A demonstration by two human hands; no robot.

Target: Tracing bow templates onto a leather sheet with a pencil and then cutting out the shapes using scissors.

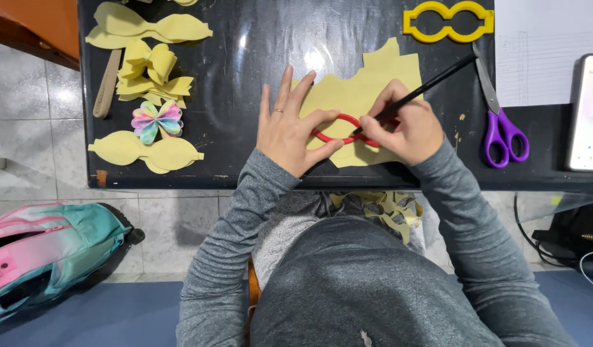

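Observation:
My left hand (289, 128) lies flat on a red outline stencil (340, 120) and presses it onto a pale yellow sheet (361, 90) on the black table (245, 51). A ring shows on one of its fingers. In my right hand (406, 128) is a black pencil (431, 82), its tip touching the stencil's edge. Part of the stencil is hidden under both hands.
Purple-handled scissors (502, 128) and a yellow stencil (448, 20) lie to the right, beside white paper (546, 51) and a phone (589, 112). Cut yellow bow shapes (145, 151), a folded yellow bow (152, 74), a rainbow bow (157, 120) and a wooden stick (107, 83) sit left. Scraps (386, 209) rest on my lap; a backpack (46, 254) stands on the floor.

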